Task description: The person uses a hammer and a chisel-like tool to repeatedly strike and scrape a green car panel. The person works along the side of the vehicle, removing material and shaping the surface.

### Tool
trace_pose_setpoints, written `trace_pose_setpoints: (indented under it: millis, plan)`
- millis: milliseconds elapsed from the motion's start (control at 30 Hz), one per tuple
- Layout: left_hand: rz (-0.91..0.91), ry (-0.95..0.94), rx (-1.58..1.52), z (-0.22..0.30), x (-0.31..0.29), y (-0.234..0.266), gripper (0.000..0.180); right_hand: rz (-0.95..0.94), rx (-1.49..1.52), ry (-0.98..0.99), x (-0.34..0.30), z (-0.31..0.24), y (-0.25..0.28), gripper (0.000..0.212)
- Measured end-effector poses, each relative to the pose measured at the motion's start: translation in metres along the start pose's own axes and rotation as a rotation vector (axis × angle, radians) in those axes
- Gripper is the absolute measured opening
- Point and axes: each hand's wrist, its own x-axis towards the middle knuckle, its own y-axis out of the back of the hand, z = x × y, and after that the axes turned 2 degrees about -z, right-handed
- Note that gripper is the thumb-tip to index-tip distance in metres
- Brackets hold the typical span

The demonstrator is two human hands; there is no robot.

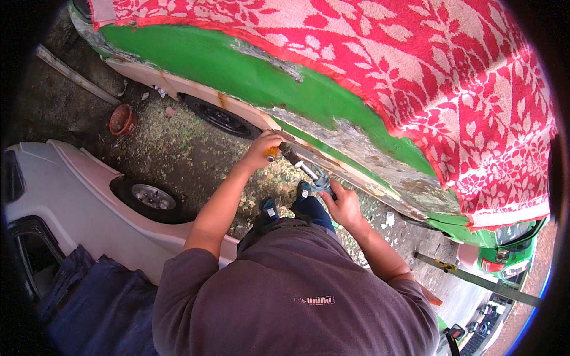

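Note:
My left hand (262, 151) is closed round an orange-yellow handle (271, 154), close to the lower edge of a green car (196, 56). Whatever is fixed to that handle is hidden by my fingers. In my right hand (344, 204) is the blue-grey grip of a tool with a bright metal shaft (307, 171) and a dark, thick end (289, 153). The dark end points toward my left hand and lies just beside it. What kind of tool it is cannot be made out. Along the car's lower side the paint gives way to rough grey and rusty patches (368, 139).
A red patterned towel (415, 77) drapes the green car. At left stands a pale car (95, 196) with dark cloth (101, 302) over it. An orange-red pot (123, 120) sits on ground strewn with pale and green flakes (157, 127). A metal bar (475, 279) lies at right.

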Motion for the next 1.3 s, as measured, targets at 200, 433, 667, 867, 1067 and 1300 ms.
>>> trace_pose_setpoints:
  millis: [200,433,667,867,1067,1300]
  plan:
    - [-0.057,-0.075,-0.012,0.006,0.008,0.011,0.025,0.051,-0.098,0.268,-0.001,0.008,-0.005,0.034]
    - [-0.031,-0.081,-0.045,-0.011,0.019,0.006,0.02,0.042,-0.134,0.334,0.003,-0.001,-0.013,0.033]
    - [0.004,-0.017,-0.047,-0.006,0.023,-0.007,0.018,0.067,-0.145,0.263,0.003,0.01,-0.01,0.033]
    - [0.004,0.058,-0.124,0.002,0.026,-0.002,0.017,-0.001,-0.218,0.204,0.012,0.016,-0.016,0.037]
    - [0.014,-0.025,-0.038,-0.027,0.019,-0.013,0.015,0.059,-0.067,0.281,0.002,0.012,-0.011,0.032]
    - [0.006,-0.016,-0.025,-0.009,0.025,-0.007,0.016,0.08,-0.035,0.294,-0.004,0.015,-0.009,0.031]
